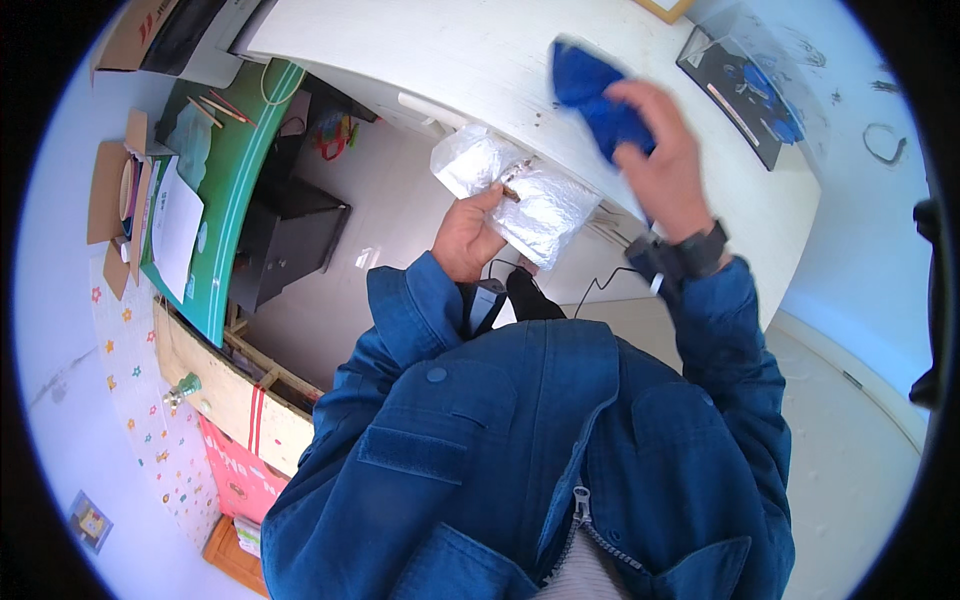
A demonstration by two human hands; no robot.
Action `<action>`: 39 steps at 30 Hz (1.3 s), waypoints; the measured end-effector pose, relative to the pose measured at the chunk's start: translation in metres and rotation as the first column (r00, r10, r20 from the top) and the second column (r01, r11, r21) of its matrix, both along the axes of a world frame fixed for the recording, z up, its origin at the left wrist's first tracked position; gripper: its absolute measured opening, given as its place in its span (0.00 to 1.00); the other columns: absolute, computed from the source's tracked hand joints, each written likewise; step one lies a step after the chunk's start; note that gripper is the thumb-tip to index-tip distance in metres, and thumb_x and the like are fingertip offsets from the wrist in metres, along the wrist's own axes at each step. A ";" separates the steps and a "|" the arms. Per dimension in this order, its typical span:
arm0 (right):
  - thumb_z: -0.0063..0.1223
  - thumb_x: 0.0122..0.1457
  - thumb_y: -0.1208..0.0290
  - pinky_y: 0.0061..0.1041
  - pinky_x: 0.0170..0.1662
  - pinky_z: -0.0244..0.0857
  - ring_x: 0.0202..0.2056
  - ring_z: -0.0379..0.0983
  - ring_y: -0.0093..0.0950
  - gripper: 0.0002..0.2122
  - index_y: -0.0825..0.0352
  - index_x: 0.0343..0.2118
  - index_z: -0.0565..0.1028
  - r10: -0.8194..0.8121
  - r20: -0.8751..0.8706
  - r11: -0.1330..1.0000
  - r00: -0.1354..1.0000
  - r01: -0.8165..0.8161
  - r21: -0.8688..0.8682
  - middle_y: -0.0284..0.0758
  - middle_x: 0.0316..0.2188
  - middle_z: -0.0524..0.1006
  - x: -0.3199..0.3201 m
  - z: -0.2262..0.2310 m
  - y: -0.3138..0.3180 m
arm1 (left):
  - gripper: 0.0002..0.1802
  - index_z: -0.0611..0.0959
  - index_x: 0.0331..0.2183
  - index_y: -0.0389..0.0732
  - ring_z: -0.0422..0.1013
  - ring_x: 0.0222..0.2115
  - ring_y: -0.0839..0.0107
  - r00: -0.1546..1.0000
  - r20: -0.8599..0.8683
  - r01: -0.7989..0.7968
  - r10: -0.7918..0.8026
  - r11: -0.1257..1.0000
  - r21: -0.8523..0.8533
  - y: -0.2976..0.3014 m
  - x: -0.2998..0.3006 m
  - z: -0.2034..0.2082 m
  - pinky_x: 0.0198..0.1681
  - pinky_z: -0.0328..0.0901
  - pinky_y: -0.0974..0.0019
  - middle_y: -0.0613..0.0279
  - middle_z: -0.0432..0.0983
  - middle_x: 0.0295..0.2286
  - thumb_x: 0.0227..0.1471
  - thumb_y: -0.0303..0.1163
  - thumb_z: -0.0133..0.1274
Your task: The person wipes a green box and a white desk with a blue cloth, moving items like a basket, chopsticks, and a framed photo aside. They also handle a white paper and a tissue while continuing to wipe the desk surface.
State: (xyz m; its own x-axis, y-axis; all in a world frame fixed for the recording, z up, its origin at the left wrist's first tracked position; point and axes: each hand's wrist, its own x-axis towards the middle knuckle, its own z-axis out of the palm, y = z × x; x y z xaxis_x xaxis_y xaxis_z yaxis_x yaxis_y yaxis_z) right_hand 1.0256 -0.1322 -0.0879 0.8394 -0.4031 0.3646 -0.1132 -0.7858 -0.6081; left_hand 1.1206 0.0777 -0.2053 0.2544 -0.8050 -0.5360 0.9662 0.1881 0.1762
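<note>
My left hand (468, 236) pinches a crinkled silver foil bag (548, 212) just below the edge of the white desk (440, 45). Some brown crumbs lie on the foil, close to my thumb. Over the desk top, my right hand (668, 150) grips a blue cloth (590, 85), slightly smeared by motion. A few dark specks (540, 118) are scattered on the desk to the left of the cloth. Whether the cloth touches the desk cannot be made out.
At the desk's right stands a clear display case (750, 90) with a black base and blue pieces inside. To the left is a green table (225, 210) bearing papers (178, 230) and sticks. An open cardboard box (110, 200) sits beyond it. A dark cabinet (285, 245) stands on the floor.
</note>
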 end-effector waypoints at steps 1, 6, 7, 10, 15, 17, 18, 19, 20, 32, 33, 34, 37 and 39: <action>0.50 0.42 0.83 0.32 0.56 0.62 0.49 0.69 0.42 0.23 0.62 0.45 0.72 -0.014 0.036 1.000 0.999 0.013 0.021 0.42 0.46 0.73 0.008 0.002 -0.019 | 0.18 0.68 0.52 0.34 0.65 0.52 0.67 0.999 0.032 -0.002 0.003 0.999 -0.047 0.001 0.001 0.001 0.58 0.61 0.61 0.55 0.67 0.50 0.64 0.32 0.40; 0.51 0.46 0.81 0.32 0.55 0.63 0.49 0.71 0.41 0.22 0.59 0.48 0.72 -0.274 -0.214 0.962 0.938 0.263 -0.079 0.41 0.49 0.72 0.061 -0.025 -0.079 | 0.18 0.67 0.52 0.33 0.65 0.52 0.57 0.796 0.587 0.190 -0.151 0.982 -0.005 0.016 0.001 0.008 0.60 0.58 0.53 0.49 0.66 0.50 0.62 0.30 0.41; 0.51 0.45 0.82 0.33 0.55 0.63 0.49 0.70 0.41 0.22 0.59 0.46 0.73 -0.236 -0.168 0.966 0.957 0.213 -0.146 0.41 0.48 0.73 0.063 -0.031 -0.077 | 0.18 0.67 0.52 0.33 0.65 0.52 0.55 0.705 0.688 0.204 -0.174 0.978 0.038 0.016 0.004 0.007 0.61 0.58 0.52 0.48 0.66 0.51 0.62 0.30 0.41; 0.50 0.44 0.86 0.33 0.53 0.63 0.48 0.69 0.40 0.21 0.58 0.42 0.74 -0.055 -0.151 0.994 0.987 0.040 -0.101 0.39 0.44 0.73 0.058 -0.036 -0.053 | 0.20 0.66 0.54 0.34 0.64 0.53 0.59 0.999 -0.032 -0.039 0.038 0.999 -0.038 0.003 0.007 -0.004 0.62 0.56 0.59 0.51 0.66 0.51 0.64 0.32 0.39; 0.48 0.41 0.89 0.33 0.55 0.59 0.49 0.66 0.40 0.22 0.60 0.40 0.72 0.114 -0.308 0.992 0.945 -0.125 -0.017 0.39 0.47 0.70 0.027 -0.018 0.011 | 0.20 0.65 0.54 0.33 0.65 0.52 0.58 0.997 0.055 0.053 -0.046 0.988 -0.142 0.011 0.014 -0.014 0.60 0.59 0.54 0.50 0.66 0.50 0.63 0.32 0.41; 0.51 0.41 0.88 0.34 0.52 0.61 0.47 0.66 0.38 0.21 0.57 0.39 0.74 0.122 -0.321 0.988 0.939 -0.146 -0.053 0.36 0.47 0.71 0.020 -0.011 0.028 | 0.19 0.67 0.53 0.34 0.66 0.51 0.60 0.976 0.186 0.127 -0.117 0.991 -0.042 0.012 0.018 -0.012 0.59 0.60 0.57 0.53 0.69 0.49 0.63 0.32 0.40; 0.55 0.42 0.87 0.34 0.49 0.63 0.45 0.67 0.36 0.20 0.55 0.38 0.75 0.119 -0.320 0.987 0.940 -0.148 -0.068 0.33 0.46 0.71 0.018 -0.008 0.034 | 0.18 0.69 0.52 0.36 0.67 0.51 0.60 0.997 0.004 0.077 -0.077 0.995 -0.064 0.010 0.020 -0.010 0.59 0.60 0.58 0.55 0.70 0.49 0.62 0.31 0.42; 0.55 0.42 0.87 0.34 0.50 0.62 0.46 0.66 0.36 0.20 0.56 0.38 0.75 0.174 -0.337 0.984 0.925 -0.175 0.026 0.33 0.47 0.71 0.015 -0.004 0.036 | 0.18 0.68 0.53 0.35 0.66 0.51 0.63 0.979 0.177 0.125 -0.103 0.985 -0.115 0.012 0.020 -0.007 0.58 0.61 0.60 0.56 0.68 0.49 0.63 0.31 0.41; 0.54 0.42 0.87 0.33 0.51 0.61 0.47 0.66 0.36 0.19 0.56 0.37 0.75 0.196 -0.381 0.980 0.903 -0.169 0.101 0.33 0.47 0.71 0.013 -0.001 0.038 | 0.19 0.67 0.53 0.34 0.65 0.51 0.67 0.935 0.332 0.166 -0.127 0.982 -0.092 0.014 0.019 -0.004 0.56 0.62 0.63 0.57 0.67 0.50 0.64 0.31 0.39; 0.50 0.45 0.80 0.34 0.52 0.64 0.47 0.70 0.43 0.19 0.61 0.44 0.73 -0.398 -0.211 0.915 0.893 0.404 -0.020 0.42 0.45 0.73 0.084 -0.006 -0.095 | 0.20 0.64 0.54 0.33 0.64 0.53 0.60 0.994 -0.072 0.075 -0.082 0.992 -0.101 0.010 0.025 -0.010 0.59 0.59 0.57 0.51 0.66 0.51 0.63 0.31 0.40; 0.50 0.45 0.81 0.35 0.52 0.64 0.47 0.69 0.44 0.19 0.61 0.43 0.74 -0.368 -0.185 0.930 0.911 0.361 -0.071 0.41 0.45 0.73 0.087 -0.015 -0.092 | 0.20 0.65 0.54 0.33 0.65 0.52 0.62 0.995 -0.022 0.089 -0.093 0.983 -0.160 0.011 0.025 -0.009 0.59 0.60 0.59 0.53 0.66 0.50 0.64 0.32 0.38; 0.50 0.45 0.82 0.36 0.51 0.64 0.47 0.69 0.44 0.19 0.60 0.43 0.74 -0.364 -0.190 0.931 0.912 0.348 -0.113 0.41 0.45 0.73 0.089 -0.023 -0.085 | 0.20 0.65 0.54 0.33 0.65 0.52 0.63 0.994 0.028 0.110 -0.108 0.987 -0.118 0.012 0.026 -0.009 0.59 0.60 0.60 0.53 0.66 0.50 0.64 0.32 0.38; 0.50 0.44 0.84 0.37 0.50 0.65 0.45 0.68 0.45 0.19 0.59 0.41 0.75 -0.195 -0.226 0.976 0.954 0.167 -0.137 0.38 0.45 0.73 0.087 -0.033 -0.056 | 0.18 0.68 0.51 0.32 0.65 0.51 0.68 0.927 0.342 0.219 -0.151 0.961 -0.170 0.015 0.027 -0.011 0.58 0.59 0.64 0.56 0.67 0.49 0.65 0.34 0.37; 0.51 0.44 0.85 0.37 0.48 0.66 0.44 0.68 0.43 0.19 0.58 0.40 0.75 -0.026 -0.232 0.993 0.972 0.000 -0.115 0.35 0.45 0.73 0.080 -0.031 -0.027 | 0.17 0.69 0.49 0.33 0.65 0.51 0.69 0.970 0.182 0.187 -0.160 0.972 -0.143 0.013 0.029 -0.015 0.58 0.60 0.64 0.56 0.67 0.49 0.65 0.34 0.37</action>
State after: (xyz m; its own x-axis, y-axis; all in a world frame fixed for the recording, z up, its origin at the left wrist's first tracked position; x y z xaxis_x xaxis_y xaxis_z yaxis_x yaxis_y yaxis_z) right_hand 1.1052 -0.1591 -0.1188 0.9015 -0.3818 0.2039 -0.2517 -0.8457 -0.4706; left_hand 1.1492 0.0912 -0.2207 0.1791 -0.9155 -0.3602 0.9455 0.0589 0.3204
